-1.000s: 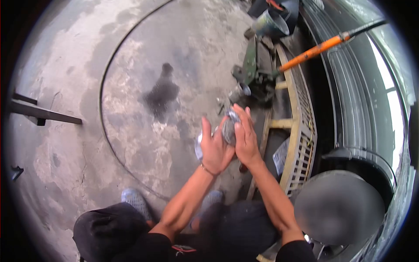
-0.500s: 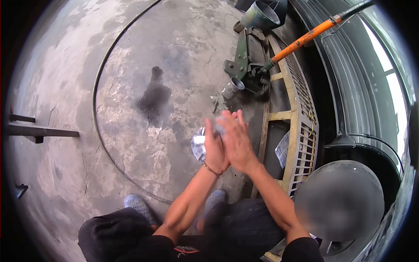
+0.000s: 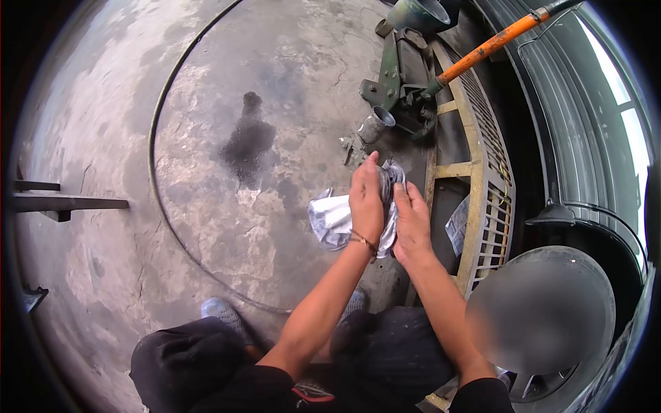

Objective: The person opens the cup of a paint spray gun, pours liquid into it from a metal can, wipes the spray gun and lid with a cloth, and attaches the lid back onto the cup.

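Note:
A crumpled white and grey cloth (image 3: pixel 331 219) hangs between my hands, one part spreading out to the left past my left wrist. My left hand (image 3: pixel 367 201) presses against the cloth from the left, its fingers together and pointing up and away. On the other side my right hand (image 3: pixel 412 221) is wrapped on the cloth, its thumb and fingers near the dark-stained bunched part. Just beyond my fingertips, a small metal cup with a spray-gun-like body (image 3: pixel 375 125) rests on the concrete floor.
A green floor jack (image 3: pixel 391 76) with an orange handle (image 3: pixel 492 45) stands ahead on the right, near a bucket (image 3: pixel 418 15). A yellowish slatted frame (image 3: pixel 476 172) lies beside the dark car body (image 3: pixel 575 138). A black hose (image 3: pixel 153 138) curves across the floor (image 3: pixel 206 172). A round grey object (image 3: pixel 544 310) sits lower right.
My palms have come apart from their pressed-together pose, and more of the cloth now shows between and left of them. Both hands have shifted slightly to the right.

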A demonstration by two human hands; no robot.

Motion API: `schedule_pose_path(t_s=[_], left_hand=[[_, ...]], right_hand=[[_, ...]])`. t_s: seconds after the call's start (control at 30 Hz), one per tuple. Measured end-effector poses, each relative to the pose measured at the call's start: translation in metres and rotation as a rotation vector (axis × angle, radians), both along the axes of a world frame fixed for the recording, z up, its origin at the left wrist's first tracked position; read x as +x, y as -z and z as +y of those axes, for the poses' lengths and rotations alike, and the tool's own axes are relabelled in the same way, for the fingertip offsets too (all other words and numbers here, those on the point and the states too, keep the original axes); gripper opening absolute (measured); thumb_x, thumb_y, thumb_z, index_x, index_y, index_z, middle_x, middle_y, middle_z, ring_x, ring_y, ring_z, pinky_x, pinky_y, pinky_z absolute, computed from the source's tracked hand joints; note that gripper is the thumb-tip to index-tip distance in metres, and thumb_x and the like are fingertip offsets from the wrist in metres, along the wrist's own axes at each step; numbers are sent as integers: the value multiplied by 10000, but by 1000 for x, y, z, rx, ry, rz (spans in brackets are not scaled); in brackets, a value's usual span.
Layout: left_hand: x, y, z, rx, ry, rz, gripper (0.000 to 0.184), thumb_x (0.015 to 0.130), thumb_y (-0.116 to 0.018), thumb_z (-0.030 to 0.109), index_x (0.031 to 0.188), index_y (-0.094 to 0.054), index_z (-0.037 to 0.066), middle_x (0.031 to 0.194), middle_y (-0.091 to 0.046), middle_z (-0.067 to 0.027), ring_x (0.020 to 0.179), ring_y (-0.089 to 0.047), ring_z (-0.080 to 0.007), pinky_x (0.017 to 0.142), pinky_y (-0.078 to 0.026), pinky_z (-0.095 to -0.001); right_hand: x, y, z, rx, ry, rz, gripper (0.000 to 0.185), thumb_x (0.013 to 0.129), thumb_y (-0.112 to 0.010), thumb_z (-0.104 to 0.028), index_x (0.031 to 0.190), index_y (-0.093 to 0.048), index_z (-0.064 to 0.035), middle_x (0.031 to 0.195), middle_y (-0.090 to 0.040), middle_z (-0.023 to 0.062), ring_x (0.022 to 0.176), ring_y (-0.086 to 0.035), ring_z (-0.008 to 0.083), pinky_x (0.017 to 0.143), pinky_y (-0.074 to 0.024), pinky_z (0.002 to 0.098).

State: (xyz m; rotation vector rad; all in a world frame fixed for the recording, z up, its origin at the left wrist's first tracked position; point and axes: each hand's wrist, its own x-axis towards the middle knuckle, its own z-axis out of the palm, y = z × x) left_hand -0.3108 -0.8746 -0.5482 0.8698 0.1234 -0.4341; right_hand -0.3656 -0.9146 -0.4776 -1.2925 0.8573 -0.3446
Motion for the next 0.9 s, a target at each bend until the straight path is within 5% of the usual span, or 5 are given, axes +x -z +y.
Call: schedule_pose_path(t_s=[0.1, 0.23, 0.47, 0.77, 0.9], left_hand=[[-9, -41, 13, 191, 19, -276, 559, 1141, -511, 510, 1493, -567, 78, 1336, -683, -141, 1203, -653, -234, 1061, -509, -364], [24, -27, 34, -356, 216, 390, 751, 1097, -355, 725, 1361, -610, 70, 1123, -699, -118, 1016, -700, -269, 874, -589, -424], [43, -15, 65, -539, 485, 321, 791, 1090, -334, 740, 1315, -672, 61, 1165, -732, -134, 1138, -690, -263, 1024, -541, -417], [36, 7, 60, -329, 400, 301, 691, 1096, -388, 667, 1302, -679, 75, 1203, -725, -109, 1137, -687, -262, 962, -560, -426], [30, 10, 64, -387, 331, 385, 661, 1101, -384, 646, 1274, -690, 87, 1129, -730, -126, 1024, -705, -252, 884, -580, -418]], right_hand=[[5, -6, 3, -159, 2, 96, 315, 1087, -629, -122, 1363, -651, 28, 1264, -709, 97, 1126, -670, 186, 1003, -528, 312], [1, -15, 3, -713, -518, 99, 305, 959, -676, 16, 1241, -769, -56, 1331, -714, 103, 1258, -657, 349, 1084, -508, 365], [23, -41, 13, -1570, -887, 5, 378, 870, -744, -23, 1247, -729, -51, 1299, -666, 96, 1052, -634, 343, 901, -550, 465], [34, -52, 19, -1750, -1088, 595, 276, 988, -630, -93, 1251, -697, -40, 1181, -632, 131, 1035, -680, 362, 869, -566, 481], [33, -63, 8, -1068, -1256, 321, 286, 866, -668, -44, 1144, -735, -49, 1103, -648, 122, 1088, -667, 354, 910, -556, 483]])
